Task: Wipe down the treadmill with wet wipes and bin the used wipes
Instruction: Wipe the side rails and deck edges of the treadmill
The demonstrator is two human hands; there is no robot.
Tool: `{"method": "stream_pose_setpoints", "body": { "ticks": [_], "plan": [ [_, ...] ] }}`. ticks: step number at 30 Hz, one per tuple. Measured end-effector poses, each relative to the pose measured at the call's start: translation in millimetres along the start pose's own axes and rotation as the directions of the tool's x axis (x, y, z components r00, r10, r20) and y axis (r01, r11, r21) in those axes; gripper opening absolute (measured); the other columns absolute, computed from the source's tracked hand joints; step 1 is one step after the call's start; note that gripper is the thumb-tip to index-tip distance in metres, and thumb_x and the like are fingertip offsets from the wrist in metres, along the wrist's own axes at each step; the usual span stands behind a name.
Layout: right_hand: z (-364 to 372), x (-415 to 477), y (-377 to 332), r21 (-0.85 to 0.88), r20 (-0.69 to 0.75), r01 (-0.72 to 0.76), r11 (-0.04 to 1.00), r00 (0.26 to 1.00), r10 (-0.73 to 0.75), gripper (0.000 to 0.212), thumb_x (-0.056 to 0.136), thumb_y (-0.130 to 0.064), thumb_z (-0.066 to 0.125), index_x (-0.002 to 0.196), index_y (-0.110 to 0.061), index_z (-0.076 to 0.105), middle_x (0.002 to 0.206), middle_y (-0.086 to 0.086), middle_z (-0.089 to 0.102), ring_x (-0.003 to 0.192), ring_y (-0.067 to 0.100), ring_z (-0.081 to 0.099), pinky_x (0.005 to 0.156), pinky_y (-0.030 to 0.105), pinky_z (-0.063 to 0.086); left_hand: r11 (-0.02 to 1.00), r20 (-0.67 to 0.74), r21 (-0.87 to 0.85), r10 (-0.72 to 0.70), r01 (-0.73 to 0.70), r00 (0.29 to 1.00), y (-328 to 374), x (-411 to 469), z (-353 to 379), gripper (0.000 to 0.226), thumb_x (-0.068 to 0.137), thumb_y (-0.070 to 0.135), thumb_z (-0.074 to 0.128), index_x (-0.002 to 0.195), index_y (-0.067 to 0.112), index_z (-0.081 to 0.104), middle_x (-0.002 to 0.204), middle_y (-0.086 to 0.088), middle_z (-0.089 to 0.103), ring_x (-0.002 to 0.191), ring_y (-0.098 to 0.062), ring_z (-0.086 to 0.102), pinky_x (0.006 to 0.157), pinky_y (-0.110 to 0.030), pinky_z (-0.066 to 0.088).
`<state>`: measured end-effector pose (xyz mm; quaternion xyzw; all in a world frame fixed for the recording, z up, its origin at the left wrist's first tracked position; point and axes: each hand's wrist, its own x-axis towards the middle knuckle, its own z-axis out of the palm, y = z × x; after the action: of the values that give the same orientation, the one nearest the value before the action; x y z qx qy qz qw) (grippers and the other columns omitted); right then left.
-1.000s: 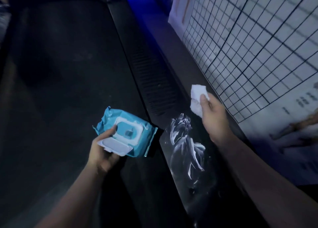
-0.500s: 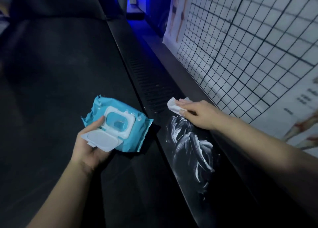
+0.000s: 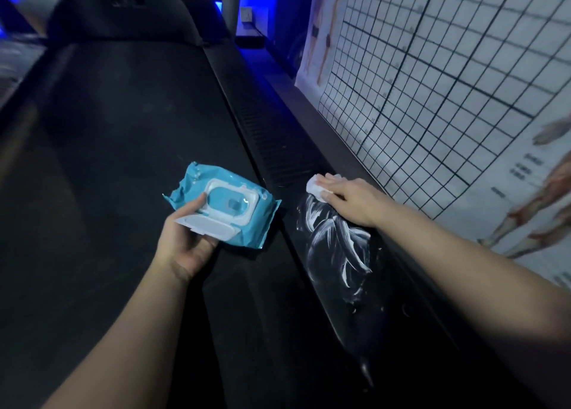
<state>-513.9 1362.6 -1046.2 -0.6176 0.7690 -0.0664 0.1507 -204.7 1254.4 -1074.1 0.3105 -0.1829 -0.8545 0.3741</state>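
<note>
Pressing a white wipe flat onto the treadmill's side rail, your right hand lay with its fingers straight and close together on top of the cloth, pinching nothing. Your left hand curled round the blue pack of wet wipes, thumb on its upper face, and held it above the belt with the white lid flipped open. Wet streaks marked only the short stretch of rail nearer you than the wipe. The ribbed length beyond it, the belt and the far hood showed no such marks, so the wiping appeared to be at an early stage. No bin was in view, and the wipe had yet to be discarded. A grid chart hung just beside the rail.
</note>
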Motion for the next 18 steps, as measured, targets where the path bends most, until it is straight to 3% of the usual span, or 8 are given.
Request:
{"method": "stream_pose_setpoints", "body": {
  "ticks": [4,9,13,16,18],
  "plan": [
    [1.4,-0.3,0.6,-0.03,-0.017,0.002,1.0,1.0,-0.003,0.048,0.109,-0.037,0.036,0.157,-0.032,0.032,0.162,-0.015,0.023,0.152,0.008,0.015,0.126,0.029,0.009,0.999,-0.011,-0.037,0.021,-0.022,1.0,-0.8,2.3,0.6,0.026,0.104,0.016,0.059,0.125,0.006,0.07,0.127,-0.012,0.076,0.114,-0.026,0.075,0.097,-0.046,0.06],
    [11.2,-42.5,6.0,0.048,-0.02,0.05,0.998,0.999,-0.049,0.047,0.107,-0.043,0.036,0.152,-0.032,0.038,0.159,-0.019,0.03,0.151,0.001,0.017,0.127,0.032,0.013,0.993,-0.042,-0.101,0.064,-0.068,0.997,-2.7,6.7,3.1,0.025,0.104,0.016,0.059,0.123,0.007,0.071,0.124,-0.011,0.077,0.11,-0.025,0.076,0.088,-0.044,0.064],
    [12.9,-80.8,-1.3,0.057,-0.09,0.062,0.996,0.994,-0.056,0.044,0.105,-0.041,0.041,0.149,-0.033,0.045,0.152,-0.026,0.033,0.145,-0.006,0.02,0.124,0.022,0.014,0.976,-0.043,-0.186,0.111,-0.117,0.993,-1.2,9.4,3.8,0.033,0.103,0.016,0.062,0.135,0.01,0.067,0.131,-0.011,0.074,0.119,-0.028,0.073,0.108,-0.049,0.054],
    [11.1,-88.2,-3.3,0.056,-0.1,0.087,0.995,0.992,-0.081,0.041,0.106,-0.036,0.044,0.147,-0.031,0.049,0.148,-0.028,0.035,0.142,-0.009,0.02,0.121,0.016,0.013,0.971,-0.034,-0.194,0.137,-0.141,0.99,-4.8,7.0,3.7,0.038,0.102,0.016,0.063,0.139,0.009,0.065,0.135,-0.012,0.072,0.122,-0.03,0.071,0.111,-0.05,0.051],
    [7.8,-83.3,-1.4,0.034,-0.077,0.122,0.992,0.99,-0.119,0.038,0.106,-0.037,0.046,0.142,-0.033,0.055,0.146,-0.026,0.043,0.143,-0.005,0.026,0.121,0.02,0.021,0.97,-0.032,-0.197,0.136,-0.14,0.99,-6.4,5.9,2.7,0.04,0.102,0.016,0.064,0.141,0.009,0.064,0.137,-0.012,0.071,0.124,-0.031,0.07,0.112,-0.05,0.05]
  ]
}}
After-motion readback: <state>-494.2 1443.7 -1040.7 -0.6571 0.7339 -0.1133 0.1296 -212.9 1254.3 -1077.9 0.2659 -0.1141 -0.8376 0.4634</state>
